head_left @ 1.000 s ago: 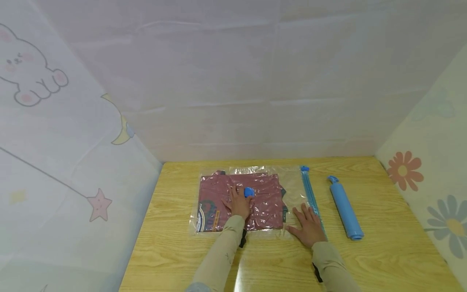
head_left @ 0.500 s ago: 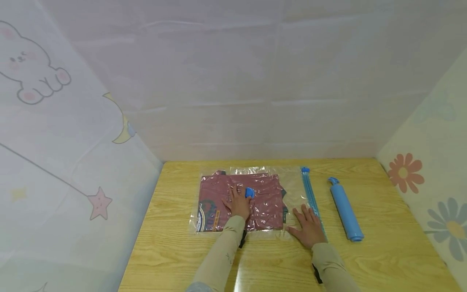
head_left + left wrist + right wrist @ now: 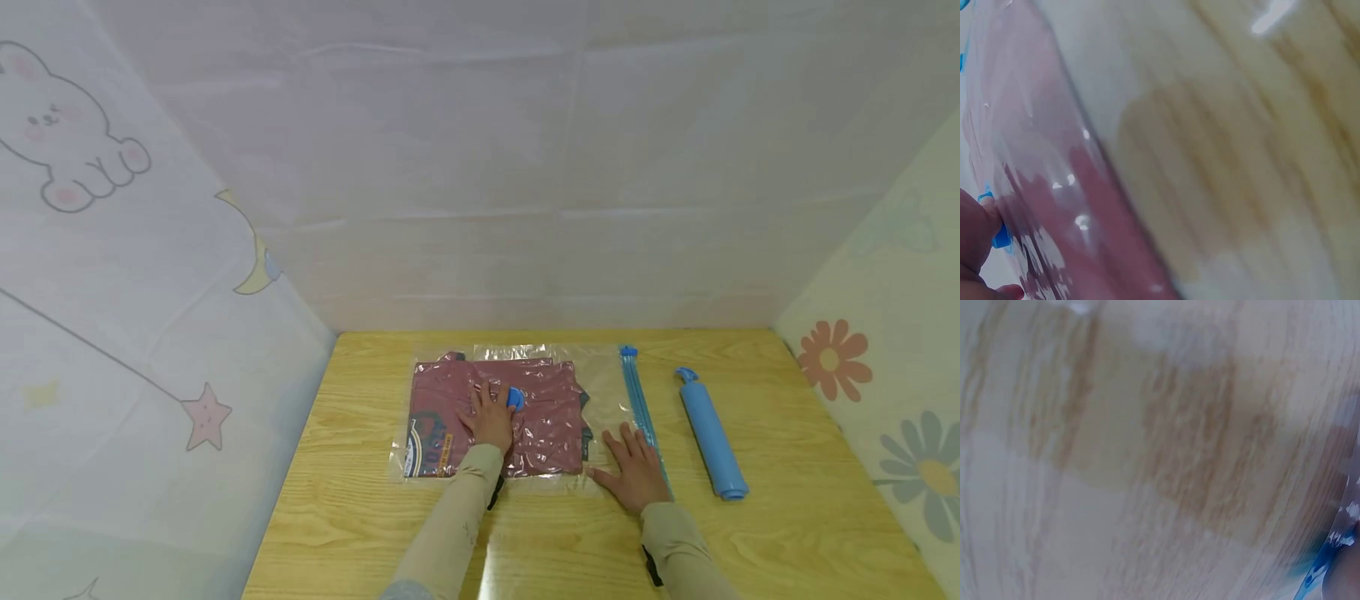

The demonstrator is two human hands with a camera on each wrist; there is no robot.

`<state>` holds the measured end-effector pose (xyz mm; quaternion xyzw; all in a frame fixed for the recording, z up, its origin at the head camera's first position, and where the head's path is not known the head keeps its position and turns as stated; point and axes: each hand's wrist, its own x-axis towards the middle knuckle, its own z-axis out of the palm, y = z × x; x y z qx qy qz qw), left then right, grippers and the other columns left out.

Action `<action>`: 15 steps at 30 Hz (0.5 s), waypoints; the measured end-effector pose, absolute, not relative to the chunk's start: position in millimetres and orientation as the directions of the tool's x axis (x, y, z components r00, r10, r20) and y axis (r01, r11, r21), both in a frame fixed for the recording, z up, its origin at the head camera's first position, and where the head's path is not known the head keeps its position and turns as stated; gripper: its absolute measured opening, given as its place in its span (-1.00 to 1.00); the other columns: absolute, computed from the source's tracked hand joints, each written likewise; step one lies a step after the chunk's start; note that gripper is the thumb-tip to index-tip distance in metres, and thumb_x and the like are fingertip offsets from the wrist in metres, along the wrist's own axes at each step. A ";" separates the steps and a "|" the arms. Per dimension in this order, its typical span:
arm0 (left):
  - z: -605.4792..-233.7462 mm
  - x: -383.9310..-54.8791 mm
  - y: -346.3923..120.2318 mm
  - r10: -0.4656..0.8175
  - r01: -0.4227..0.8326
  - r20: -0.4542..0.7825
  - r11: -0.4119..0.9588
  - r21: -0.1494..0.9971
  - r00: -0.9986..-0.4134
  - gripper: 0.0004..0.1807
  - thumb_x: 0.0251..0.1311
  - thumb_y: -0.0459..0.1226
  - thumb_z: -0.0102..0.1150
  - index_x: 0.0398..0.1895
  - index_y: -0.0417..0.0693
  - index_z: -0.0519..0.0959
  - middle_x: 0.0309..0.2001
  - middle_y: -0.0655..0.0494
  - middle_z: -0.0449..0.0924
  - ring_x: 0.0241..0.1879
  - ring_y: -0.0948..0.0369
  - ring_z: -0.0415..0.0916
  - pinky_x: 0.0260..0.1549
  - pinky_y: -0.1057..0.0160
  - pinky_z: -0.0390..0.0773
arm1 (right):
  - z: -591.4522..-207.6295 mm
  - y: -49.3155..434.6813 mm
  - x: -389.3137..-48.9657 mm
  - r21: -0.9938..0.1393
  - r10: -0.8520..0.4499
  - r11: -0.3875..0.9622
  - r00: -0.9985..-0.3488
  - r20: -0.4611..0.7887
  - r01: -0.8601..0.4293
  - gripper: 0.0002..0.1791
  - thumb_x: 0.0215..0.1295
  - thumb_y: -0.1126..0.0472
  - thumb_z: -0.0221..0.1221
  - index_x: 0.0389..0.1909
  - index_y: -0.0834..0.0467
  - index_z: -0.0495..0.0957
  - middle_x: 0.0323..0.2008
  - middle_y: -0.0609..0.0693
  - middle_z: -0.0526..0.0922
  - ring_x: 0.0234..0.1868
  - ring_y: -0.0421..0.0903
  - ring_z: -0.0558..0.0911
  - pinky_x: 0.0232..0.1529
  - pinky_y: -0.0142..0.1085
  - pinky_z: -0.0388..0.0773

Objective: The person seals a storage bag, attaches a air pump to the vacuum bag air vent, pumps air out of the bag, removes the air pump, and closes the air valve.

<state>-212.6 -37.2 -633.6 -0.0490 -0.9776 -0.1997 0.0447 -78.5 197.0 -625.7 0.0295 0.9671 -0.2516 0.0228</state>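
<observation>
A clear plastic vacuum storage bag (image 3: 603,379) lies flat on the table, with folded dark red clothing (image 3: 551,417) inside. The left hand (image 3: 492,421) rests on it with fingers spread, beside the round blue valve (image 3: 516,399). In the left wrist view the thumb (image 3: 979,222) is close to the blue valve (image 3: 1002,234). Over the bag's right end, the right hand (image 3: 633,473) lies with spread fingers next to the blue zip strip (image 3: 640,400). A blue slider (image 3: 628,351) sits at the strip's far end. Only a bit of the right hand (image 3: 1344,575) shows in the right wrist view.
A blue hand pump (image 3: 712,437) lies on the wooden table (image 3: 337,533) to the right of the bag. Pale printed sheets (image 3: 450,167) stand as walls behind the table and along both its sides.
The left hand's fingers have spread and shifted slightly beside the valve. The right hand, bag and pump look unmoved apart from a slight shift of the whole view.
</observation>
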 end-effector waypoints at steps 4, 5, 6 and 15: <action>-635.5 -212.3 -41.2 0.077 0.111 0.097 0.902 0.417 -0.992 -0.45 0.25 -0.03 0.14 0.33 0.32 0.35 0.46 -0.10 0.13 0.47 -0.20 -0.02 0.14 -0.59 0.04 | -625.1 197.0 -79.0 -0.475 0.041 0.877 -0.997 -0.071 0.070 -0.08 0.19 -0.25 0.19 0.41 0.24 0.21 0.46 0.41 -0.03 0.45 0.47 -0.11 0.36 0.38 -0.12; -635.6 -211.8 -42.3 0.076 0.112 0.099 0.895 0.432 -0.992 -0.46 0.25 -0.04 0.15 0.33 0.32 0.37 0.46 -0.10 0.13 0.48 -0.19 -0.01 0.16 -0.57 0.04 | -624.9 197.1 -78.8 -0.471 0.041 0.879 -0.996 -0.074 0.071 -0.08 0.19 -0.25 0.19 0.41 0.25 0.21 0.46 0.41 -0.03 0.44 0.47 -0.11 0.36 0.38 -0.12; -635.9 -211.4 -43.5 0.076 0.113 0.101 0.893 0.436 -0.992 -0.46 0.26 -0.03 0.15 0.32 0.33 0.37 0.46 -0.08 0.13 0.48 -0.17 0.00 0.17 -0.56 0.05 | -624.5 197.2 -78.6 -0.468 0.041 0.881 -0.996 -0.076 0.072 -0.08 0.19 -0.25 0.19 0.41 0.25 0.22 0.46 0.42 -0.03 0.44 0.48 -0.11 0.35 0.38 -0.12; -634.6 -209.6 -49.5 0.080 0.142 0.150 0.873 0.466 -0.985 -0.53 0.24 -0.05 0.19 0.24 0.30 0.46 0.41 -0.14 0.22 0.46 -0.15 0.06 0.14 -0.50 0.17 | -620.8 196.4 -78.4 -0.486 0.034 0.871 -0.996 -0.081 0.069 -0.09 0.19 -0.23 0.20 0.40 0.27 0.22 0.45 0.43 -0.02 0.43 0.49 -0.11 0.35 0.39 -0.14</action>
